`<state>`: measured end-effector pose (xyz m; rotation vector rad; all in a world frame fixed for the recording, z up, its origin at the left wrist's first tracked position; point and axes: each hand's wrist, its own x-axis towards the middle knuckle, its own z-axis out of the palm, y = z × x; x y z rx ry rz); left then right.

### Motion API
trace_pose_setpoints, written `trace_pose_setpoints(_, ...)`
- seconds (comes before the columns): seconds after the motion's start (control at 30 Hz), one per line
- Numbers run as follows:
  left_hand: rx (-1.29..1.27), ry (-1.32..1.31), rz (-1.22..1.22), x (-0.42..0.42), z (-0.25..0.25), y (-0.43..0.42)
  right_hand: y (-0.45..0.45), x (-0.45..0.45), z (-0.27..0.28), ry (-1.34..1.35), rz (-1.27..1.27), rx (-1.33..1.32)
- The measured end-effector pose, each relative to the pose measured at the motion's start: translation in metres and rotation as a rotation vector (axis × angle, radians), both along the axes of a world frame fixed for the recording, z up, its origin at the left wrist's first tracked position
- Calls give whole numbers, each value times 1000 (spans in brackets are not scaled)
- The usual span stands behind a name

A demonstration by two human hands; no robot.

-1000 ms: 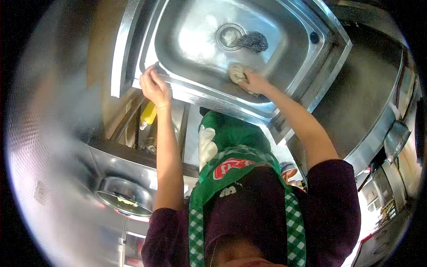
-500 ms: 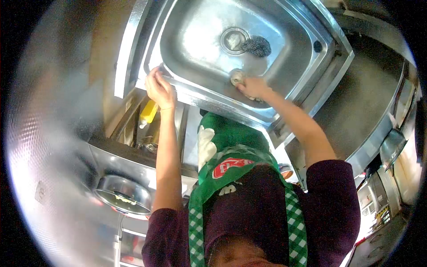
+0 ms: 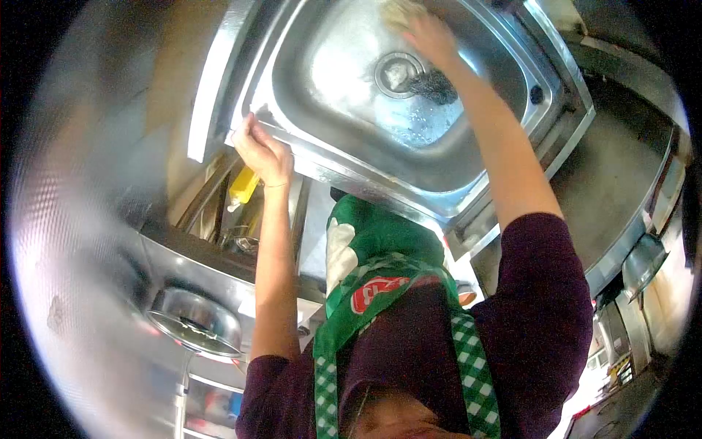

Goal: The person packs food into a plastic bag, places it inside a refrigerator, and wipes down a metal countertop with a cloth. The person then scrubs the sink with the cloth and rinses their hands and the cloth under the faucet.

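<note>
A stainless steel sink (image 3: pixel 344 157) fills the upper middle of the view. My right hand (image 3: pixel 433 40) reaches to its far side, closed on a pale crumpled cloth (image 3: pixel 401 13) pressed against the steel; both are blurred by motion. Below my right wrist, a dark wire scourer (image 3: pixel 433 88) lies beside the drain (image 3: pixel 398 74), partly covered by my forearm. Something whitish sits in the drain. My left hand (image 3: pixel 263 152) is wrapped round the sink's near left corner, its fingers on the rim.
Under my left hand a yellow bottle (image 3: pixel 243 184) hangs or stands by the frame below the sink. A round metal pan (image 3: pixel 194 320) is at the lower left. To the right lies a large round metal surface (image 3: pixel 610 168), with a metal bowl (image 3: pixel 643 265) beyond it.
My right hand has swept the cloth from the sink's near side, past the drain, to the far side. My left hand stays on the rim.
</note>
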<state>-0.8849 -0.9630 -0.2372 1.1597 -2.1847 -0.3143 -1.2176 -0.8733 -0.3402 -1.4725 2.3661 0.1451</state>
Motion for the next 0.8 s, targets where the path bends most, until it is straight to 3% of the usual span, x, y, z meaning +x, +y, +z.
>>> trace_pose_setpoints(0.07, -32, 54, 44, 8, -12, 0, 38, 16, 26, 74, 123, -606)
trace_pose_setpoints(0.17, -2, 106, 158, 7, -7, 3, 27, 33, 11, -311, -824, -308)
trace_pose_setpoints(0.27, 53, 182, 231, 9, -12, 6, -31, 66, 28, -610, -560, -609)
trace_pose_setpoints(0.33, 107, 211, 261, 9, -12, 6, -61, 119, 82, -802, -345, -586)
trace_pose_setpoints(0.37, 137, 230, 270, 8, -10, 7, -65, 151, 75, -969, -251, -674)
trace_pose_setpoints(0.43, 198, 313, 312, 8, -10, 7, -62, 211, 66, -675, 72, -852)
trace_pose_setpoints(0.5, 248, 442, 283, 6, -9, 8, -55, 231, 99, -443, 220, -615)
trace_pose_setpoints(0.53, 249, 422, 251, 10, -13, 5, -64, 228, 86, -537, 159, -694)
trace_pose_setpoints(0.57, 230, 367, 264, 11, -13, 6, -77, 215, 70, -398, 251, -749)
trace_pose_setpoints(0.6, 211, 314, 278, 11, -11, 9, -95, 191, 80, -324, 236, -455)
trace_pose_setpoints(0.63, 185, 270, 290, 8, -10, 7, -105, 161, 72, -276, 106, -478)
trace_pose_setpoints(0.67, 197, 258, 266, 8, -8, 7, -112, 126, 56, 0, 38, -703)
trace_pose_setpoints(0.7, 185, 248, 246, 10, -12, 6, -118, 87, 59, -19, -127, -517)
trace_pose_setpoints(0.77, 159, 272, 229, 8, -11, 6, -90, 15, 49, 275, 99, -500)
trace_pose_setpoints(0.8, 176, 272, 229, 10, -12, 7, -63, -1, 44, 523, 387, -529)
